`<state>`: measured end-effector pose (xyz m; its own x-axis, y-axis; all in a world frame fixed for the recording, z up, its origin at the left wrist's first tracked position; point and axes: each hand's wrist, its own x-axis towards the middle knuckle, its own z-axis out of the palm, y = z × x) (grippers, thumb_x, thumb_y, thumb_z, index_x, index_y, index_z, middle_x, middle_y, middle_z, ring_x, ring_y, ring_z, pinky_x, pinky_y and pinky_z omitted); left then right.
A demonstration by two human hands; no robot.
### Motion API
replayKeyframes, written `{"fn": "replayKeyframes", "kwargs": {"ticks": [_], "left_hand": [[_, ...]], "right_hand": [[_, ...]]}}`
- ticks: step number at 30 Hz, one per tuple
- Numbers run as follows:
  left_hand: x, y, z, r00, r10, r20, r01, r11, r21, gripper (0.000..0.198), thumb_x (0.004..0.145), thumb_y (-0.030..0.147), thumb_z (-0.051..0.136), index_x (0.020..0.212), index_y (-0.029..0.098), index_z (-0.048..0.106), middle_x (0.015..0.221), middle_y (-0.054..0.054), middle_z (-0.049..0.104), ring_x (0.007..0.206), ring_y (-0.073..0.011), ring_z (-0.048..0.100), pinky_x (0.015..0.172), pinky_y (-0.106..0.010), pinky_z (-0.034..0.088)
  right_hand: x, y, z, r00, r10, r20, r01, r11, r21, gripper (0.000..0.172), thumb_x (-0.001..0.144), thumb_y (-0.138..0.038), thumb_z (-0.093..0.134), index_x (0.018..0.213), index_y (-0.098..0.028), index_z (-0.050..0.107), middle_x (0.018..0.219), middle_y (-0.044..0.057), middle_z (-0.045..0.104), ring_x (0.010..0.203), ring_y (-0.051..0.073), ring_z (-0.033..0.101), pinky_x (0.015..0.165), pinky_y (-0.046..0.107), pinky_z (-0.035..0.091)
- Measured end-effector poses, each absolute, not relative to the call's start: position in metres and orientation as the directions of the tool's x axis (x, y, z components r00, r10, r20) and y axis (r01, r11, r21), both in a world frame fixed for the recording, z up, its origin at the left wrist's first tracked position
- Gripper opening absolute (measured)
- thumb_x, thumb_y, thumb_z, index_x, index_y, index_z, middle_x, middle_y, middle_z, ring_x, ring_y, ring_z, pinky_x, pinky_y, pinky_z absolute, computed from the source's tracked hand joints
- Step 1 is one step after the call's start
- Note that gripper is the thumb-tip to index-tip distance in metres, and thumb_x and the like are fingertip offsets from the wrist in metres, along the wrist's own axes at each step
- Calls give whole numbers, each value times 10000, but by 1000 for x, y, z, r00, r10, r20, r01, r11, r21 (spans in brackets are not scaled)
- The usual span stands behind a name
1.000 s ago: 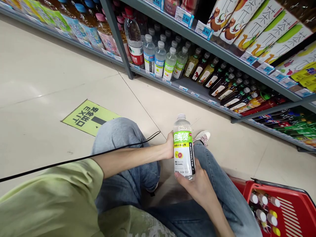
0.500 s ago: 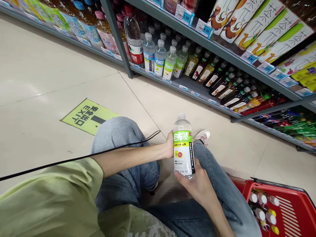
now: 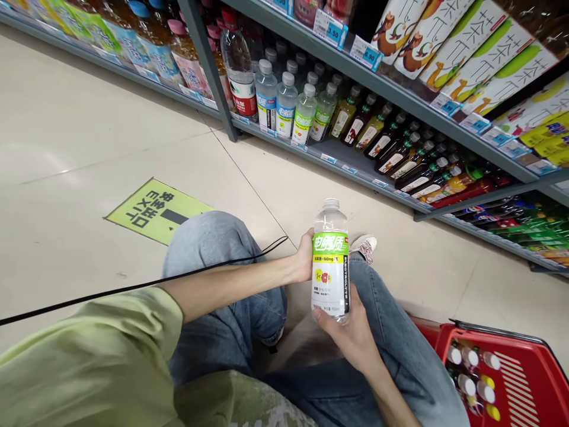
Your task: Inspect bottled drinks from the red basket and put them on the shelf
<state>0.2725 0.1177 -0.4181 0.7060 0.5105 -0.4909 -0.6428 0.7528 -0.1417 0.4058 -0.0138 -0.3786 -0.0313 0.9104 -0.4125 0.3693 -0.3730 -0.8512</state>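
A clear drink bottle [image 3: 330,267] with a white cap and a green and white label is upright between my hands, its label facing me. My right hand [image 3: 351,332] grips its lower end, with the thumb across the bottom of the label. At its left side is my left hand [image 3: 304,256]; the fingers go behind the bottle and are hidden. Similar bottles with green labels [image 3: 304,115] and blue labels [image 3: 285,107] stand on the low shelf ahead, beside a large red-capped water bottle [image 3: 240,71].
A red shopping basket [image 3: 533,379] holding several capped bottles stands at my right. Dark juice bottles [image 3: 391,157] line the shelf [image 3: 351,160]. Drink cartons [image 3: 471,59] are on the level above. A green exit sign [image 3: 155,210] lies on the floor. A black cord [image 3: 200,270] crosses my left arm.
The bottle has risen slightly and its label has turned a little more toward me. Both hands stay on it, and the view has shifted slightly.
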Motion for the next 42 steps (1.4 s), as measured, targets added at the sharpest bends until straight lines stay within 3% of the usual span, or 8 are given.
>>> {"fn": "replayKeyframes", "kwargs": {"ticks": [4, 8, 11, 17, 21, 26, 31, 42], "left_hand": [[271, 118, -418, 732, 588, -344, -642, 764, -61, 495, 856, 439, 425, 1064, 68, 678, 909, -194, 764, 758, -310, 726, 725, -402, 541], [269, 114, -419, 791, 594, -148, -607, 792, -64, 562, 847, 507, 482, 1141, 68, 675, 1027, -210, 759, 877, -314, 729, 811, -400, 518], [267, 112, -415, 811, 581, -66, -584, 810, -57, 591, 854, 548, 492, 1147, 70, 677, 1045, -212, 758, 906, -314, 729, 838, -405, 510], [266, 112, -412, 805, 592, -43, -593, 803, -56, 571, 850, 539, 509, 1133, 75, 688, 1012, -193, 769, 881, -295, 735, 855, -394, 507], [266, 114, -419, 807, 590, -19, -590, 807, -33, 494, 853, 450, 532, 1141, 79, 685, 1025, -185, 772, 898, -288, 738, 857, -393, 515], [266, 117, -428, 793, 600, -104, -603, 798, -2, 370, 853, 306, 503, 1057, 75, 708, 945, -165, 782, 832, -268, 743, 822, -369, 538], [267, 120, -426, 769, 552, -322, -579, 815, 14, 316, 818, 240, 501, 955, 60, 722, 898, -184, 778, 745, -265, 740, 702, -350, 548], [270, 119, -425, 729, 511, -456, -610, 786, -95, 321, 785, 266, 478, 946, 98, 699, 863, -169, 772, 770, -305, 741, 707, -397, 556]], "right_hand": [[403, -25, -390, -25, 905, -424, 100, -420, -902, 601, 763, -443, 825, 1258, -213, 574, 1207, 100, 723, 1042, 257, 703, 846, 344, 582], [398, -42, -406, -68, 835, -546, -231, -546, -805, 787, 684, -640, 782, 1310, -210, 574, 1008, 103, 738, 742, 237, 666, 527, 289, 494], [392, -43, -406, -259, 817, -516, -386, -577, -720, 853, 641, -728, 721, 1300, -198, 608, 957, 120, 716, 643, 222, 595, 484, 299, 433], [388, -31, -393, -310, 834, -456, -523, -550, -651, 751, 672, -663, 746, 1301, -271, 624, 1012, 79, 690, 827, 242, 611, 516, 265, 404], [395, -39, -394, -265, 804, -532, -387, -594, -705, 796, 659, -655, 801, 1297, -216, 619, 1011, 95, 739, 801, 251, 669, 629, 328, 530], [398, -40, -381, -38, 803, -595, -190, -590, -785, 706, 670, -511, 884, 1244, -217, 597, 1202, 97, 747, 1135, 304, 693, 1013, 431, 535], [396, -25, -371, -46, 886, -461, 225, -441, -869, 613, 732, -377, 828, 1247, -189, 553, 1188, 131, 749, 1048, 291, 737, 890, 395, 611], [413, -23, -371, 62, 943, -326, 848, -222, -481, 972, 739, -561, 757, 1515, -149, 342, 1011, 136, 794, 804, 394, 779, 663, 494, 622]]}}
